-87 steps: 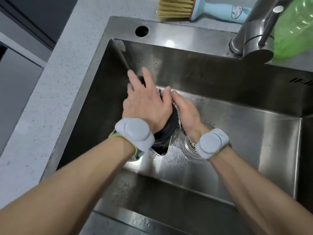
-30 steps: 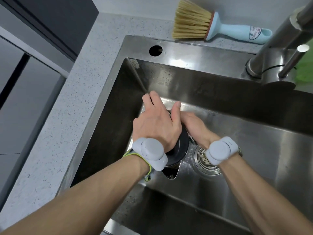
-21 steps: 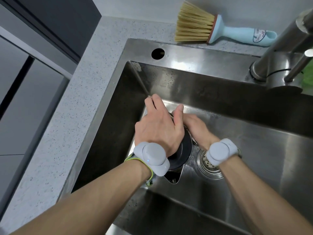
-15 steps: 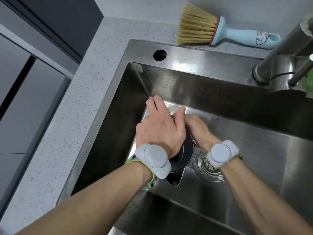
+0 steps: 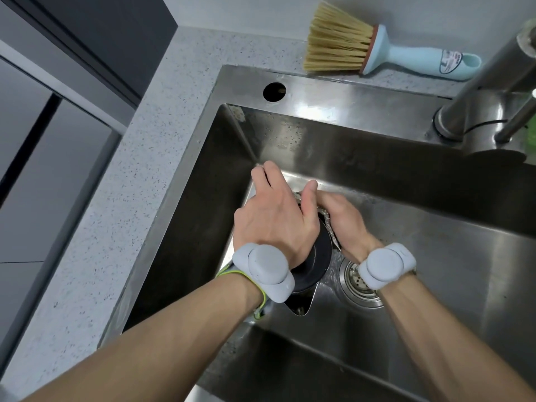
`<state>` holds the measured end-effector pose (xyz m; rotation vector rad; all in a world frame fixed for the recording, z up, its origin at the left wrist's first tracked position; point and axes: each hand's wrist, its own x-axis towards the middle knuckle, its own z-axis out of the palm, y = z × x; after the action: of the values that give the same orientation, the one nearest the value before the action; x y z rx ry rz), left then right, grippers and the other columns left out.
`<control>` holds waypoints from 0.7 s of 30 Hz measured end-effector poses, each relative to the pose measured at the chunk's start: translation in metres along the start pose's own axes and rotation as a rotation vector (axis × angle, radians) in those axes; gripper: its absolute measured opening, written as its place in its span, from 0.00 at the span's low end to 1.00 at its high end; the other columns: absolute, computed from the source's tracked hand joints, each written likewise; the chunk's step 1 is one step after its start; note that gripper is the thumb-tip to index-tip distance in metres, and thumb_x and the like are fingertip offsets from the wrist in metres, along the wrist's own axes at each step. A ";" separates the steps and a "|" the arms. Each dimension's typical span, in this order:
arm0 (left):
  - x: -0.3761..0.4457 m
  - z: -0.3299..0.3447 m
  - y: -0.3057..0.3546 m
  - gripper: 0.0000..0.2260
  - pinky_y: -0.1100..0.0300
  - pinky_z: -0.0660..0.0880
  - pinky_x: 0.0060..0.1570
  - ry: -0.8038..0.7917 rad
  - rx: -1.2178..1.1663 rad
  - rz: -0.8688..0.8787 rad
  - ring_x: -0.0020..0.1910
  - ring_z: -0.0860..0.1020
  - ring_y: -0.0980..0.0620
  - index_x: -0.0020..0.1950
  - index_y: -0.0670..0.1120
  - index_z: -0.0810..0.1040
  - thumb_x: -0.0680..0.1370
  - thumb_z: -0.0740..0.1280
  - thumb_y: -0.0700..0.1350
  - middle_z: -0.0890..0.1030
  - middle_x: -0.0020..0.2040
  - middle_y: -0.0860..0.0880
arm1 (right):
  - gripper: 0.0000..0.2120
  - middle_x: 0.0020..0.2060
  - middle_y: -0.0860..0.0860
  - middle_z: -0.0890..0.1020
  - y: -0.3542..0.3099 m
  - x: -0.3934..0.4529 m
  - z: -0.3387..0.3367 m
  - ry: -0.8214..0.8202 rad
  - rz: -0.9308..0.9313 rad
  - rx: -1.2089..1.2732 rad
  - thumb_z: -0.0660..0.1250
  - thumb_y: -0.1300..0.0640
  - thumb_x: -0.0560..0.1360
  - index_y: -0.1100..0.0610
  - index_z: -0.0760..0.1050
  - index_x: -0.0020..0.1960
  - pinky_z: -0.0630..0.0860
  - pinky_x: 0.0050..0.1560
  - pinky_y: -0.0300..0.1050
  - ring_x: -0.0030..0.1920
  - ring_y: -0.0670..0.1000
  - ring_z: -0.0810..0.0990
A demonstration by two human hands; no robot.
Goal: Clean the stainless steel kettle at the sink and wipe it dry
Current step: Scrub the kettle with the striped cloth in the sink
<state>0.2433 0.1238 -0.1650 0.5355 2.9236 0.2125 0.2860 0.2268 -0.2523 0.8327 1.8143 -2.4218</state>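
Observation:
The stainless steel kettle (image 5: 301, 303) stands in the left part of the sink (image 5: 452, 291), its spout pointing toward me and its black lid (image 5: 319, 256) partly showing. My left hand (image 5: 275, 219) lies over the top of the kettle with the fingers curled down its far side, holding it. My right hand (image 5: 345, 219) presses a silvery steel scourer (image 5: 329, 226) against the kettle's right side, fingers wrapped over it. Most of the kettle body is hidden under both hands.
The drain strainer (image 5: 355, 282) sits just right of the kettle. A faucet (image 5: 478, 97) rises at the back right, with a green bottle (image 5: 531, 134) at the frame edge. A blue-handled brush (image 5: 377, 50) lies on the speckled counter (image 5: 130, 198) behind the sink.
Both hands stay on the kettle. My right hand has shifted slightly along its right side with the scourer. The splashing water seen earliest near the spout is gone.

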 end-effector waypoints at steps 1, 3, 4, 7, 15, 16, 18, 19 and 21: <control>0.000 0.000 0.000 0.29 0.52 0.60 0.37 -0.004 0.002 0.001 0.34 0.64 0.46 0.70 0.44 0.63 0.80 0.46 0.64 0.68 0.61 0.48 | 0.11 0.42 0.46 0.86 0.006 0.002 -0.002 -0.006 0.051 -0.041 0.65 0.50 0.79 0.52 0.84 0.45 0.77 0.48 0.34 0.45 0.43 0.82; 0.000 -0.001 0.000 0.29 0.52 0.61 0.38 -0.013 -0.005 -0.001 0.35 0.64 0.46 0.71 0.44 0.62 0.80 0.46 0.64 0.67 0.62 0.48 | 0.14 0.55 0.53 0.83 0.014 0.003 -0.005 0.032 0.218 -0.172 0.62 0.48 0.82 0.57 0.78 0.59 0.75 0.63 0.49 0.57 0.51 0.81; 0.000 -0.001 0.000 0.29 0.52 0.61 0.38 -0.015 -0.011 -0.001 0.35 0.64 0.46 0.71 0.44 0.62 0.80 0.46 0.64 0.67 0.62 0.48 | 0.16 0.57 0.55 0.81 0.018 0.002 -0.006 0.056 0.278 -0.227 0.62 0.45 0.82 0.57 0.76 0.60 0.74 0.65 0.55 0.58 0.54 0.80; -0.001 0.000 0.000 0.29 0.53 0.61 0.38 -0.002 -0.011 0.002 0.34 0.64 0.46 0.70 0.44 0.62 0.80 0.45 0.64 0.67 0.61 0.48 | 0.14 0.47 0.51 0.80 0.024 -0.007 -0.003 0.131 0.186 -0.242 0.63 0.42 0.80 0.51 0.76 0.45 0.73 0.55 0.51 0.48 0.50 0.78; -0.001 0.000 -0.001 0.27 0.52 0.62 0.37 0.003 -0.025 0.005 0.34 0.69 0.44 0.69 0.44 0.64 0.81 0.47 0.64 0.67 0.60 0.48 | 0.16 0.32 0.44 0.77 -0.007 -0.006 0.006 0.086 -0.052 -0.079 0.66 0.49 0.77 0.51 0.76 0.32 0.70 0.38 0.34 0.37 0.43 0.72; -0.001 0.000 -0.001 0.28 0.52 0.62 0.37 0.004 -0.021 0.005 0.34 0.68 0.44 0.69 0.44 0.64 0.81 0.47 0.64 0.67 0.61 0.48 | 0.15 0.36 0.48 0.81 -0.003 -0.002 0.004 0.083 0.068 -0.125 0.67 0.49 0.78 0.53 0.78 0.35 0.73 0.43 0.37 0.40 0.47 0.75; -0.001 -0.001 0.000 0.30 0.52 0.61 0.37 0.008 -0.011 0.003 0.33 0.65 0.45 0.70 0.44 0.63 0.80 0.45 0.64 0.67 0.61 0.48 | 0.15 0.46 0.57 0.85 0.003 0.000 0.005 0.084 0.261 -0.143 0.65 0.50 0.80 0.60 0.80 0.44 0.77 0.56 0.51 0.47 0.54 0.79; -0.001 -0.001 0.000 0.30 0.52 0.61 0.37 0.010 -0.010 0.003 0.33 0.65 0.45 0.70 0.44 0.63 0.79 0.44 0.64 0.67 0.61 0.48 | 0.14 0.48 0.59 0.84 0.004 -0.001 0.006 0.097 0.267 -0.142 0.65 0.51 0.80 0.61 0.79 0.45 0.75 0.58 0.55 0.48 0.54 0.79; -0.002 -0.001 -0.001 0.30 0.52 0.61 0.37 0.006 -0.011 0.004 0.34 0.66 0.44 0.70 0.44 0.63 0.79 0.44 0.64 0.67 0.61 0.48 | 0.13 0.39 0.54 0.80 -0.001 -0.007 0.007 0.126 0.080 -0.051 0.67 0.52 0.78 0.57 0.77 0.38 0.74 0.49 0.50 0.42 0.50 0.74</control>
<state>0.2448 0.1216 -0.1643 0.5406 2.9259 0.2310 0.2882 0.2185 -0.2472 1.0539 1.8361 -2.3130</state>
